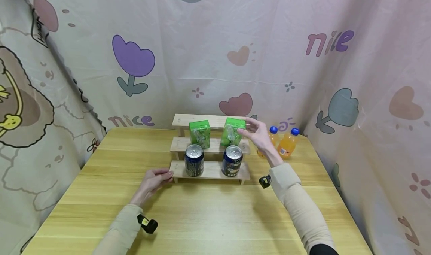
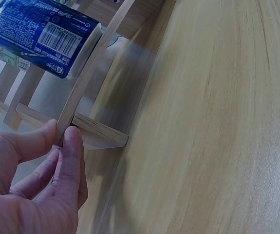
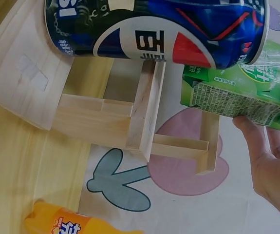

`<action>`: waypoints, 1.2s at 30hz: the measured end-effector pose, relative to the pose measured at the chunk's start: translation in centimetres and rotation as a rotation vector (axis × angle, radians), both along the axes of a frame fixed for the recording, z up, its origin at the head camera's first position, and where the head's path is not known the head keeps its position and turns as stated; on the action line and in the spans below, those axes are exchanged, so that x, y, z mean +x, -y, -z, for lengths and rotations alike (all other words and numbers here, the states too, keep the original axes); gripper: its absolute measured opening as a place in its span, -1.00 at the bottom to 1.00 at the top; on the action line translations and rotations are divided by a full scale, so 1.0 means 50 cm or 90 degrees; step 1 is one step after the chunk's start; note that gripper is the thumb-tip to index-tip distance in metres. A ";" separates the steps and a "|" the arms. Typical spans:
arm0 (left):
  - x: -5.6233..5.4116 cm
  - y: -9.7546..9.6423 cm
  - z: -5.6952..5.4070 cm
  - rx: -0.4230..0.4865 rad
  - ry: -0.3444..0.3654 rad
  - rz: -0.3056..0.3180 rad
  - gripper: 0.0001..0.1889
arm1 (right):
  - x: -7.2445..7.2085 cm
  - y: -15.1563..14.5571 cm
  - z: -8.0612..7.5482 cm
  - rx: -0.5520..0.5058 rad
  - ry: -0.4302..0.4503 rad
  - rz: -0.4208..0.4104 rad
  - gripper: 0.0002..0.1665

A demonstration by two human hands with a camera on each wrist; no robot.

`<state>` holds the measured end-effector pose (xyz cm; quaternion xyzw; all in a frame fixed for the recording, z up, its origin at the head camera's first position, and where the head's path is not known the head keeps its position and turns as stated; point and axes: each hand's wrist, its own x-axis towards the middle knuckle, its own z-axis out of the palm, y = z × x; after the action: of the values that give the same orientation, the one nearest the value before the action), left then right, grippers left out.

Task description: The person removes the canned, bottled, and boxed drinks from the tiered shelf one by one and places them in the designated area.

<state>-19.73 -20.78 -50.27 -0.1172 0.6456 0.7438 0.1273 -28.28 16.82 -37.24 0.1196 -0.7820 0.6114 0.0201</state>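
Note:
A three-tier wooden shelf (image 1: 213,170) stands on the table. My left hand (image 1: 155,181) pinches the left end of its lowest tier, thumb above and fingers below, as the left wrist view shows. With my right hand (image 1: 258,134) I grip a green drink carton (image 1: 231,132) by its right side, at the right end of the middle tier; it tilts slightly. A matching green carton (image 1: 200,134) stands left on that tier. On the lowest tier, two dark blue soda cans stand upright, the left can (image 1: 194,160) and the right can (image 3: 154,34).
Two orange drink bottles with blue caps, a nearer bottle (image 1: 287,144) and one partly behind my right hand, stand right of the shelf. The wooden table (image 1: 208,217) reaches a printed curtain (image 1: 202,60) behind.

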 end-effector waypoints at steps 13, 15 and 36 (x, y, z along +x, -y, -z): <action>0.001 0.000 0.000 0.001 -0.002 -0.002 -0.44 | 0.020 -0.015 -0.006 -0.093 -0.042 0.030 -0.44; 0.000 0.000 0.001 0.003 -0.003 -0.003 -0.44 | 0.025 -0.019 -0.006 -0.114 -0.049 0.033 -0.44; -0.003 0.001 0.005 0.015 -0.003 -0.002 -0.44 | 0.077 -0.087 0.025 -0.243 -0.114 0.098 -0.57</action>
<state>-19.90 -20.82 -50.53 -0.1151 0.6371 0.7516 0.1262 -24.41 21.16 -38.50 0.1073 -0.6540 0.7320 0.1579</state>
